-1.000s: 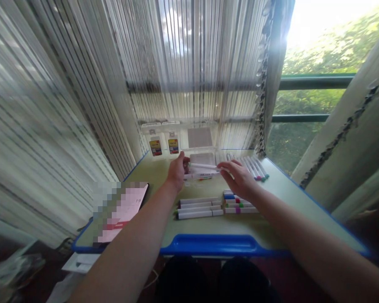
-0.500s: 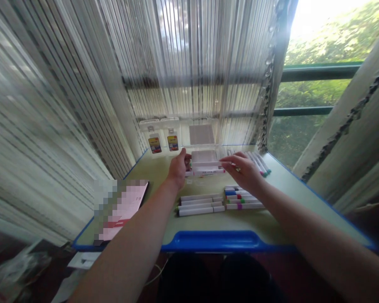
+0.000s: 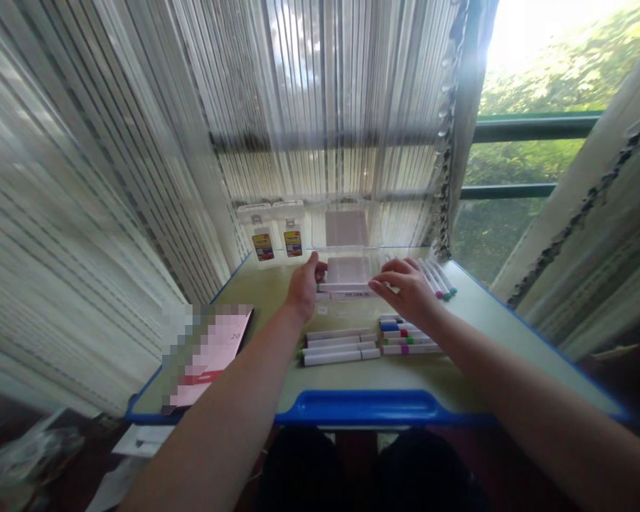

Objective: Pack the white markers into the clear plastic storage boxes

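An open clear plastic marker case [image 3: 348,269] stands near the back of the desk, its lid [image 3: 346,227] tilted up against the curtain. My left hand [image 3: 303,288] grips the case's left side, thumb on top and fingers partly hidden. My right hand [image 3: 408,288] pinches the right end of a white marker [image 3: 344,287] lying level across the case's front. Just under it, another white marker shows in or at the case. Nearer me lie two groups of markers: white ones with dark ends [image 3: 341,353] and ones with coloured bands [image 3: 410,340].
More markers [image 3: 437,277] with pink and teal ends lie beyond my right hand. Two upright clear cases with labels [image 3: 293,244] stand at the back left. A pink calendar [image 3: 224,348] lies at left. A blue tray edge [image 3: 365,407] fronts the desk; curtains hang behind.
My right hand has lowered the marker toward the case's front, onto or just above the other marker. My left hand has stayed at the case's left side. The view has shifted slightly.
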Motion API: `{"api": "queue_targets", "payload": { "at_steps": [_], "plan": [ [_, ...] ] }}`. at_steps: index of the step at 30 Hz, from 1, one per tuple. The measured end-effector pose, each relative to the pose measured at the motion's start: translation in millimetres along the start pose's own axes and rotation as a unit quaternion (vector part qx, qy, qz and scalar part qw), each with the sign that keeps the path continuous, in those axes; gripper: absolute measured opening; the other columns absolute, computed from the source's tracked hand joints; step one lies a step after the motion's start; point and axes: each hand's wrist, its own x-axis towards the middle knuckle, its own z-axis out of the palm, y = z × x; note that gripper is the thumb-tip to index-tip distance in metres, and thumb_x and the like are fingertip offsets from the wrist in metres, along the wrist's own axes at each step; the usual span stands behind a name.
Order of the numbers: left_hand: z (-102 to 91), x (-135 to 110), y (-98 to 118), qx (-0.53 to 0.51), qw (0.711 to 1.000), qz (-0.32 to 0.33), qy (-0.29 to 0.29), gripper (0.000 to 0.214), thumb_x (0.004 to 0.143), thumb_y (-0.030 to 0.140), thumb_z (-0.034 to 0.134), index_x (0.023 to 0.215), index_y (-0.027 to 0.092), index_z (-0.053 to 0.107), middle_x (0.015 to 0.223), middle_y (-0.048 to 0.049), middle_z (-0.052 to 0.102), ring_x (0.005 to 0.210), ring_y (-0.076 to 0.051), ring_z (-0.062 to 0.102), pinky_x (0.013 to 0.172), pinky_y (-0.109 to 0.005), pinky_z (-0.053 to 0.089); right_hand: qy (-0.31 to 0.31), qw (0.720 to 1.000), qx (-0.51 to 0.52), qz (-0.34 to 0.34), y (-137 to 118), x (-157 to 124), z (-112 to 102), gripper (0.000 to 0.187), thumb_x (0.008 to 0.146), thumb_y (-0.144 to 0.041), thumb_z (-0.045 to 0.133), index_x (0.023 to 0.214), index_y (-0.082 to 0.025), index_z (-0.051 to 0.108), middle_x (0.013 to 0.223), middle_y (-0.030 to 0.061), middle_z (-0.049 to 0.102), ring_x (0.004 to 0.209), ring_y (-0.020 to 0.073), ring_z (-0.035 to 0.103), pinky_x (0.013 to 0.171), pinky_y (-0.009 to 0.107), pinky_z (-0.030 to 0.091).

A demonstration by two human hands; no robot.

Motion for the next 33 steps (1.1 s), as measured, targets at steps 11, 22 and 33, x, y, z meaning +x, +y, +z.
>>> {"api": "queue_targets", "payload": {
  "at_steps": [11, 22, 33],
  "plan": [
    [0.6, 0, 0, -0.008, 1.000, 0.013, -0.012, 0.048, 0.073, 0.060, 0.058, 0.056, 0.015, 0.055, 0.047, 0.0058, 0.035, 0.040, -0.006, 0.032, 0.043, -0.022, 0.026, -0.018, 0.999, -0.027, -0.005, 0, 1, -4, 0.018, 0.082, -0.036, 0.061, 0.075, -0.022, 0.069, 0.084, 0.0058, 0.061, 0.079, 0.0195, 0.052, 0.079, 0.039, 0.040],
    [-0.6, -1, 6, -0.023, 0.999, 0.008, 0.025, 0.046, 0.075, 0.058, 0.057, 0.058, 0.015, 0.054, 0.046, 0.0062, 0.035, 0.038, -0.005, 0.029, 0.040, -0.020, 0.024, -0.006, 0.998, 0.046, 0.039, 3, 5, -5, 0.013, 0.084, -0.031, 0.056, 0.079, -0.021, 0.062, 0.086, 0.0055, 0.065, 0.083, 0.0194, 0.057, 0.081, 0.038, 0.042],
    [-2.9, 5, 6, -0.065, 0.995, 0.026, 0.074, 0.048, 0.075, 0.059, 0.057, 0.057, 0.015, 0.049, 0.046, 0.0081, 0.030, 0.035, -0.003, 0.026, 0.037, -0.019, 0.019, 0.160, 0.794, 0.460, 0.364, 12, 12, -2, 0.040, 0.067, -0.050, 0.071, 0.088, -0.023, 0.049, 0.073, -0.0034, 0.060, 0.065, 0.0120, 0.062, 0.059, 0.026, 0.053]
  ]
}}
